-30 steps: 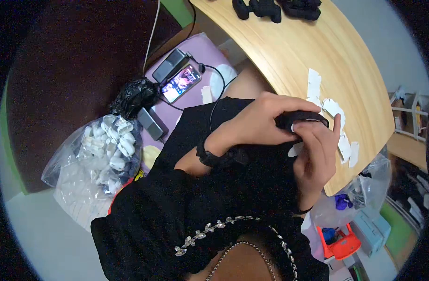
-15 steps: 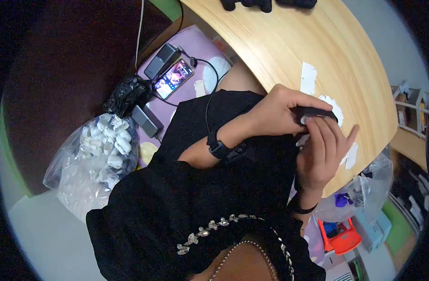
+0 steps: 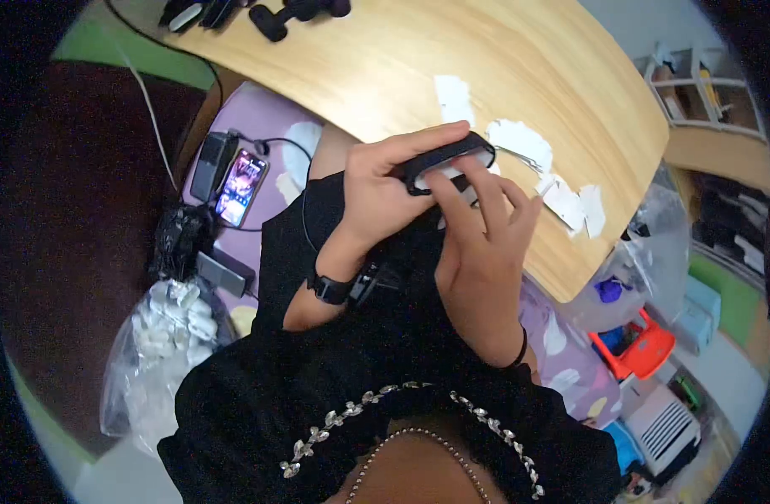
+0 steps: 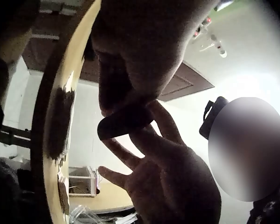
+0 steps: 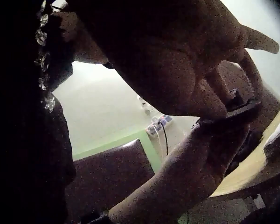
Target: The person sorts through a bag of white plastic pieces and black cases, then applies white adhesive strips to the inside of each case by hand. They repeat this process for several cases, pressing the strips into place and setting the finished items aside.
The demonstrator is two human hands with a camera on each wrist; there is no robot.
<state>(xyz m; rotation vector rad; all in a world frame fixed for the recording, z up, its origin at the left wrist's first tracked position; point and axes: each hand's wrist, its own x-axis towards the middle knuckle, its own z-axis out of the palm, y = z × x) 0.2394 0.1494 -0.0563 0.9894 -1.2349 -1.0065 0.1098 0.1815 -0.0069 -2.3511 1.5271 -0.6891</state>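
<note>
In the head view, a rounded black case (image 3: 462,149) with a white inside is held over the lap near the table edge. The left hand (image 3: 375,189) grips its left end, thumb and fingers around it. Fingertips of the right hand (image 3: 487,260) are bent into the opening against the white part, other fingers spread. The left wrist view has the dark case (image 4: 121,127) between the left hand (image 4: 147,51) above and the right hand (image 4: 170,179) below. The right wrist view shows the case (image 5: 235,114) as a dark band where both hands meet.
White torn-looking pieces (image 3: 519,144) lie on the wooden table (image 3: 385,67), with black objects (image 3: 301,10) at its far side. A lit phone (image 3: 242,189), black boxes and a clear bag of white parts (image 3: 171,328) are at the left. An orange-red basket (image 3: 649,349) stands at the lower right.
The head view has turned, so table and hands appear shifted left. The case is tilted with its white inside more visible, and the right fingers have moved into its opening.
</note>
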